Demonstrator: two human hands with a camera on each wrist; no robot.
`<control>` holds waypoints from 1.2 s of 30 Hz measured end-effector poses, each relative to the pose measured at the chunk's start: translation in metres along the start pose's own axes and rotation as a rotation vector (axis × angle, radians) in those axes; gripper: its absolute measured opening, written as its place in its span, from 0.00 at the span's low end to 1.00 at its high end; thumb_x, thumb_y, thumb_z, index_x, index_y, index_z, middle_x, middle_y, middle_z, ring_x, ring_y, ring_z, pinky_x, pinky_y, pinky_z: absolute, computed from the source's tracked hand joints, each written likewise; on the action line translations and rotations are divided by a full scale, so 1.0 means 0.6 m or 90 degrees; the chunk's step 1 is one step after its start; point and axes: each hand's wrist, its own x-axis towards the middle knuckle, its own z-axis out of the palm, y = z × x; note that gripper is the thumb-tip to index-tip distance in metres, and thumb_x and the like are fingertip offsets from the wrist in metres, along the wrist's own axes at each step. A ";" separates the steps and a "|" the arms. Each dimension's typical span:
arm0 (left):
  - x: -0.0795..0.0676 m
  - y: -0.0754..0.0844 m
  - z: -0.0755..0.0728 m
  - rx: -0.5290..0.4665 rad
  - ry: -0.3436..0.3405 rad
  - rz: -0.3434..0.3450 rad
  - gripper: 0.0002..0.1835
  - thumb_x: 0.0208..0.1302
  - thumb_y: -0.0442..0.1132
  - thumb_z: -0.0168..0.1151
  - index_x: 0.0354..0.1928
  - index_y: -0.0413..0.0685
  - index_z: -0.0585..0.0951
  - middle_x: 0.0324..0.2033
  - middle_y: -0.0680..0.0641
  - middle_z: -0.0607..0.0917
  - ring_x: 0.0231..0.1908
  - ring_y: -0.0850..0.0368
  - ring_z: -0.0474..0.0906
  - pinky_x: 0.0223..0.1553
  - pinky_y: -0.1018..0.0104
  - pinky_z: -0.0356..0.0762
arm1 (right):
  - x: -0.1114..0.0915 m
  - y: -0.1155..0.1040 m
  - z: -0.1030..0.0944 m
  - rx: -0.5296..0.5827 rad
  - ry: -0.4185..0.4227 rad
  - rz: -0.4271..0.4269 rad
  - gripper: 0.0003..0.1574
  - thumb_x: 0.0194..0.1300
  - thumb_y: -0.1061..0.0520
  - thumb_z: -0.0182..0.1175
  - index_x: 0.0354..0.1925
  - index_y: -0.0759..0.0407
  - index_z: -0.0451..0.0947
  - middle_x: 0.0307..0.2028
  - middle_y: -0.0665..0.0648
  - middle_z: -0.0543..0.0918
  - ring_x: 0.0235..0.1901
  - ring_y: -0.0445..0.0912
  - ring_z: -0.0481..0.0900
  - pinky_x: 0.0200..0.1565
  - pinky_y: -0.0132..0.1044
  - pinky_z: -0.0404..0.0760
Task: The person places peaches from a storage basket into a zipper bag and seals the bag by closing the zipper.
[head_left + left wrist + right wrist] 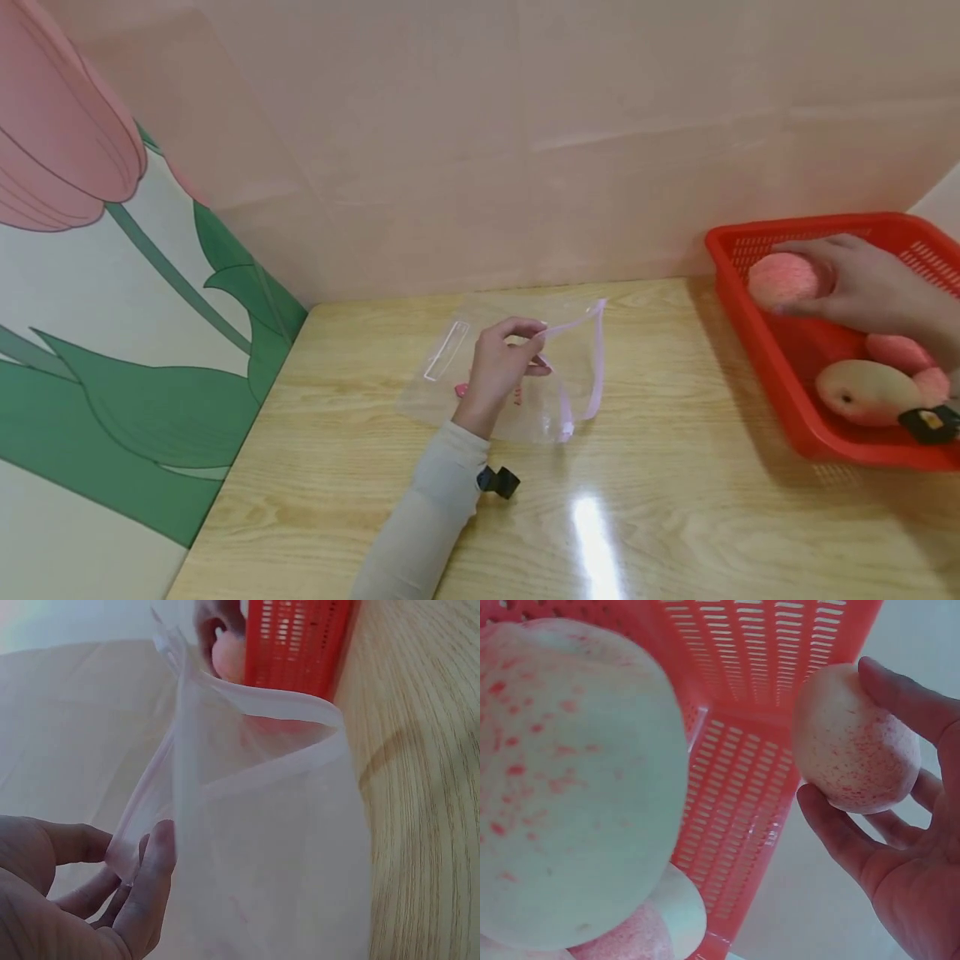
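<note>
Pinching the lilac rim of a clear, soft plastic zip bag (540, 408) between thumb and fingers, the left hand (498, 358) rests over the middle of that bag, which lies on the pale, wood-grained tabletop (660, 483). The bag's mouth gapes toward the right, its two lilac strips standing apart along part of their length, and printed marks show on its side, a white-outlined rectangle and some small red figures.

The right hand (862, 279) grasps a round, pinkish-red, peach-like fruit (783, 282), thumb on one side and fingers curled about the other. In the head view this fruit appears over the far left part of a red plastic basket (768, 354) with slotted walls; how high it is above the bottom I cannot tell. Within the basket, near its front, lie a pale yellow, pink-blushed, oval fruit (866, 392) and, just beside it, reddish-pink rounded fruit (900, 352), partly hidden by the right forearm.

The basket stands on the right side of the tabletop, well apart from the bag. Behind runs a creased, beige-pink sheet (450, 167), and at the left a painted pink tulip (60, 125) rises above broad green leaves (142, 408)
</note>
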 end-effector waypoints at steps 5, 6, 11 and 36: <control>-0.003 0.004 0.002 -0.004 0.014 -0.013 0.09 0.66 0.29 0.62 0.47 0.38 0.84 0.37 0.44 0.80 0.21 0.56 0.83 0.34 0.58 0.91 | -0.004 -0.011 -0.012 -0.008 0.017 0.021 0.57 0.44 0.26 0.72 0.70 0.33 0.65 0.58 0.59 0.76 0.50 0.57 0.67 0.40 0.47 0.73; -0.002 0.004 0.002 -0.004 0.018 -0.013 0.09 0.66 0.29 0.62 0.46 0.38 0.85 0.36 0.45 0.80 0.21 0.56 0.82 0.34 0.58 0.91 | -0.004 -0.012 -0.013 -0.007 0.017 0.026 0.59 0.44 0.26 0.72 0.72 0.34 0.63 0.60 0.60 0.74 0.51 0.58 0.65 0.42 0.52 0.73; -0.001 0.001 0.003 -0.004 0.027 -0.010 0.08 0.65 0.28 0.62 0.44 0.37 0.85 0.35 0.44 0.81 0.20 0.58 0.82 0.32 0.60 0.90 | -0.007 -0.018 -0.011 -0.012 0.014 0.017 0.63 0.49 0.28 0.71 0.76 0.42 0.57 0.65 0.68 0.66 0.57 0.67 0.59 0.49 0.69 0.66; 0.001 0.000 0.005 -0.007 0.018 -0.015 0.07 0.65 0.29 0.63 0.44 0.40 0.85 0.37 0.44 0.81 0.22 0.59 0.83 0.31 0.63 0.90 | -0.024 -0.082 -0.011 -0.028 0.074 -0.083 0.59 0.53 0.39 0.75 0.75 0.49 0.58 0.67 0.70 0.64 0.60 0.66 0.61 0.52 0.67 0.68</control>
